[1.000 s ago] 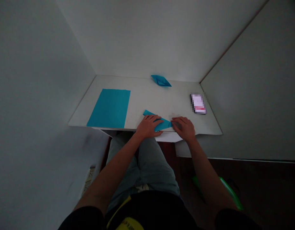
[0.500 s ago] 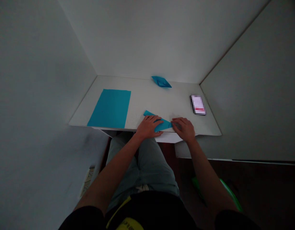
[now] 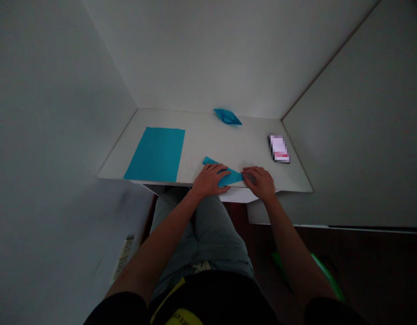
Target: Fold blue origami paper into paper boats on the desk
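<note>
Leaning over the white desk, we have the flat blue sheet lying well left. At the near edge lies the folded blue paper, a long, narrow, pointed strip. Our left hand is spread flat on it, likely pinning the crease, while our right hand, fingers together, presses its right tip. The phone rests far right, a small folded blue figure at the back.

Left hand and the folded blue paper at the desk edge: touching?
Touching. The head view shows the left hand lying flat on the folded blue paper, fingers overlapping its surface with no gap.
</note>
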`<state>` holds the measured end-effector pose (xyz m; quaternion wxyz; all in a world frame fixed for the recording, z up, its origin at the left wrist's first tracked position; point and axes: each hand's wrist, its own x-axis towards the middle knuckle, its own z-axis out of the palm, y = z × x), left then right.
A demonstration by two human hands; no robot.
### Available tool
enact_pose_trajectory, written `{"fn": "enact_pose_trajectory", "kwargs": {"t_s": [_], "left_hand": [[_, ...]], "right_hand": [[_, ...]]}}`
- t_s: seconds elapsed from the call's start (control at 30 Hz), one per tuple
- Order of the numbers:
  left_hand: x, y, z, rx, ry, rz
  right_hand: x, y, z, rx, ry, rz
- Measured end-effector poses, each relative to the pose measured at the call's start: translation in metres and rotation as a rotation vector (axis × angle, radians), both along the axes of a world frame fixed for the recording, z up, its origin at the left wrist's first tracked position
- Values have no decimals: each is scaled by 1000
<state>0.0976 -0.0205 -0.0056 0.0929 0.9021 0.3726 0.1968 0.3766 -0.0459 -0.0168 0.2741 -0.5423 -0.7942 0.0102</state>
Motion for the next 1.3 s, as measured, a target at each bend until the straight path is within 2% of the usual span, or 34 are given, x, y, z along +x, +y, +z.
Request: {"fn": "enact_pose_trajectory", "kwargs": {"t_s": [1.3], "left_hand": [[-1,0,1,3,1,-2]], "right_hand": [[-1,-1,2,-17,1,3]]}}
